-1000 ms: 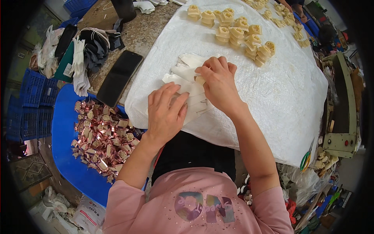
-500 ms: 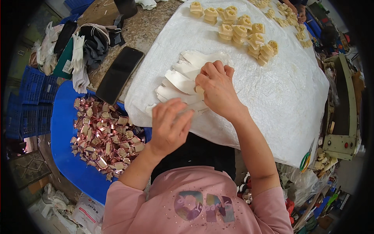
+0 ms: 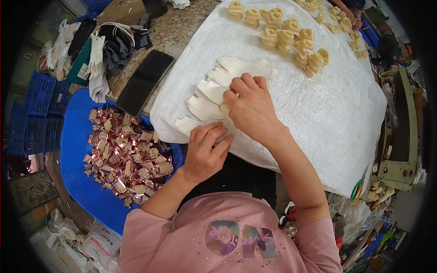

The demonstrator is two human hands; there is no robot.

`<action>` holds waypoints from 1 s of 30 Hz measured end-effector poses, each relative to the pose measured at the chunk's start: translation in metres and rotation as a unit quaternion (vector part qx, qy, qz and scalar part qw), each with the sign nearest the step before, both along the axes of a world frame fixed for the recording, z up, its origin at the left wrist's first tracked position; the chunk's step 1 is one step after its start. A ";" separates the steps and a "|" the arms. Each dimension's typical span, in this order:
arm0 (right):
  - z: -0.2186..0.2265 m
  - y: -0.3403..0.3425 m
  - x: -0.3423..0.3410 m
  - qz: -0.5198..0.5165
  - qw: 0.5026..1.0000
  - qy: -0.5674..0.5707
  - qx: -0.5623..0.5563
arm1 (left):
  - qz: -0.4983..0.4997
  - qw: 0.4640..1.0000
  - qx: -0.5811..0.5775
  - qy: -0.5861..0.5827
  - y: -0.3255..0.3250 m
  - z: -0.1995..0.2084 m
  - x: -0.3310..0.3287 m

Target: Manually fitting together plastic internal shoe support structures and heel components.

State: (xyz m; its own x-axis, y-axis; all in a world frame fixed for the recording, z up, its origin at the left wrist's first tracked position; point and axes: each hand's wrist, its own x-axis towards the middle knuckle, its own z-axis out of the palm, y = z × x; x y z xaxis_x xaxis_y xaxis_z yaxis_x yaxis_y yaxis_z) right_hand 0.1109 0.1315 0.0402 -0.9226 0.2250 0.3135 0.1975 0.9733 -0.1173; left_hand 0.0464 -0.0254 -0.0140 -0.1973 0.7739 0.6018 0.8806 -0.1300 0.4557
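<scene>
On the white sheet [image 3: 327,113] lies a fan of overlapping thin white strips [image 3: 211,91] with uneven edges. Over its right side is my right hand [image 3: 252,107], fingers curled round a small cream-coloured piece [image 3: 224,108], of which only a rounded end shows. My left hand [image 3: 207,150] is at the lower edge of the strips, its fingers bent and drawn in near the thumb. Whatever lies under those fingertips is hidden. Farther off on the sheet stand several cream-coloured, ridged, hollow pieces [image 3: 284,38] in a loose group.
At left, a blue tub [image 3: 75,182] contains many shiny pink-copper pieces [image 3: 123,150]. A black phone [image 3: 144,82] lies beside the sheet, near hanging gloves [image 3: 96,59]. Green-handled scissors [image 3: 357,191] hang at the sheet's right edge. Another person's hand [image 3: 357,20] is at the far right.
My left hand has moved right and slightly down, with its fingers drawing in. My right hand stays over the strips, still holding the cream-coloured piece. The whole view has shifted slightly.
</scene>
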 end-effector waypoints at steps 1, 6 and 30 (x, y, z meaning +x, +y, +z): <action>0.000 -0.001 -0.001 0.012 1.000 0.002 0.023 | -0.004 1.000 0.003 -0.003 0.000 -0.001 -0.001; -0.003 -0.006 0.000 0.004 0.999 0.003 0.032 | -0.007 1.000 0.004 -0.014 0.004 0.004 -0.005; 0.057 0.042 0.104 -0.173 0.955 0.221 0.095 | 0.079 0.995 -0.025 0.053 0.028 0.016 -0.002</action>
